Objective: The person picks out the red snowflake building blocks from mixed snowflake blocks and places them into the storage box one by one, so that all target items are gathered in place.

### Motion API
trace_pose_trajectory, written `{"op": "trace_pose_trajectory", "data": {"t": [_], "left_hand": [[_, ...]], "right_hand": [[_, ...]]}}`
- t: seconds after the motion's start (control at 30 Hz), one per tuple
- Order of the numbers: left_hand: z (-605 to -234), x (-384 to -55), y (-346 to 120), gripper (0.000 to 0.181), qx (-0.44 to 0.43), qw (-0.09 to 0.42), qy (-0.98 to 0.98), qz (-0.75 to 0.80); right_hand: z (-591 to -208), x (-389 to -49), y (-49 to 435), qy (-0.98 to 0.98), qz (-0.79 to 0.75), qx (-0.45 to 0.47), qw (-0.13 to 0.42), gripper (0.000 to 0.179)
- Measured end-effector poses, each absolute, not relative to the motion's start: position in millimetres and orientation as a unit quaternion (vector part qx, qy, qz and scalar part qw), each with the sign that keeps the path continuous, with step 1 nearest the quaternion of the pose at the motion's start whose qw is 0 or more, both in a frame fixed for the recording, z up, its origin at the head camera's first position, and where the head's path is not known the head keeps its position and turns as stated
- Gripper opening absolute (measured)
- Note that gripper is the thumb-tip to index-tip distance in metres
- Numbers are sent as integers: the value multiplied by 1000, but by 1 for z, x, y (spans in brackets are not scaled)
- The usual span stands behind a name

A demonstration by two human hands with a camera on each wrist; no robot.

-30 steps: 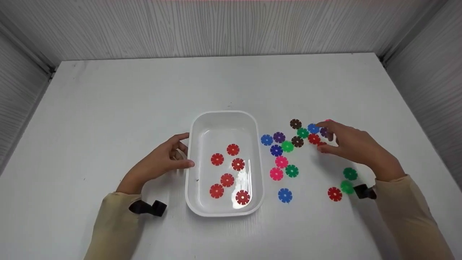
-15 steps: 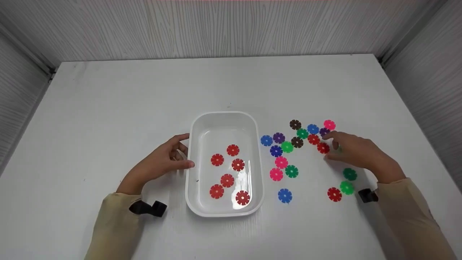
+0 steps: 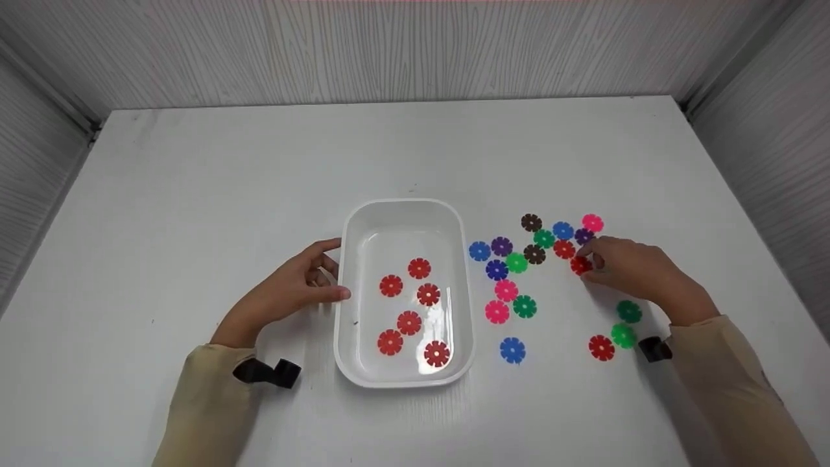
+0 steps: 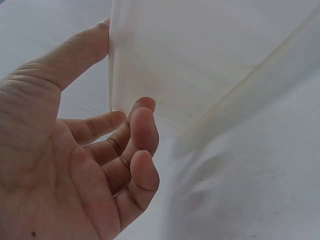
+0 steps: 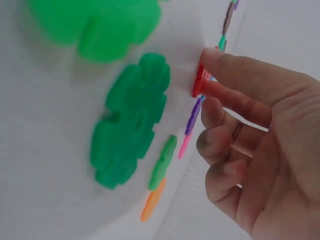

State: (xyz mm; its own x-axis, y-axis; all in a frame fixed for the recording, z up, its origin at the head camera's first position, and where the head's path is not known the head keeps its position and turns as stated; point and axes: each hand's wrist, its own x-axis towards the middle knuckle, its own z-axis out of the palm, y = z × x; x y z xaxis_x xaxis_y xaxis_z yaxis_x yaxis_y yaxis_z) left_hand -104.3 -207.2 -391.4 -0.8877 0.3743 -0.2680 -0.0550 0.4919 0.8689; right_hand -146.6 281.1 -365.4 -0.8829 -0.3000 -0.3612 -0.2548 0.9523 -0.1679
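My left hand [image 3: 285, 288] holds the left side of a white plastic tray [image 3: 403, 385], its thumb on the rim and the other fingers bent along the outer wall. In the left wrist view, thumb and index finger meet the tray's edge. Several red interlocking discs [image 3: 409, 323] lie flat inside. On the right, my right hand [image 3: 632, 269] pinches another red interlocking disc [image 5: 200, 80] between thumb and index finger; the remaining fingers are curled. That disc sits beside a purple disc [image 3: 584, 236] and another red disc [image 3: 564, 249].
Pink, blue, green, brown and purple discs [image 3: 517, 263] are scattered right of the tray. Nearer the right sleeve lie a red disc [image 3: 602, 347] and green discs [image 3: 624, 335]. A pale panel wall [image 3: 389, 52] rises behind the white table [image 3: 194, 181].
My right hand has moved back from the blue and purple discs and closed its thumb and index finger on the red disc. The left hand and the tray have stayed put.
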Motion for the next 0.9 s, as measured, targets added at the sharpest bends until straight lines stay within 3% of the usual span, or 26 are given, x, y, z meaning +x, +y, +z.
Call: {"op": "trace_pose_trajectory", "data": {"t": [0.37,0.9], "left_hand": [[-390,-104,-207,79,97,218,834,498],[-390,-104,-207,79,104,211,834,500]], "right_hand": [[-364,-146,278,969,-63,-125,204,47],[-344,-139,250,971,-88,-155,158,51]]}}
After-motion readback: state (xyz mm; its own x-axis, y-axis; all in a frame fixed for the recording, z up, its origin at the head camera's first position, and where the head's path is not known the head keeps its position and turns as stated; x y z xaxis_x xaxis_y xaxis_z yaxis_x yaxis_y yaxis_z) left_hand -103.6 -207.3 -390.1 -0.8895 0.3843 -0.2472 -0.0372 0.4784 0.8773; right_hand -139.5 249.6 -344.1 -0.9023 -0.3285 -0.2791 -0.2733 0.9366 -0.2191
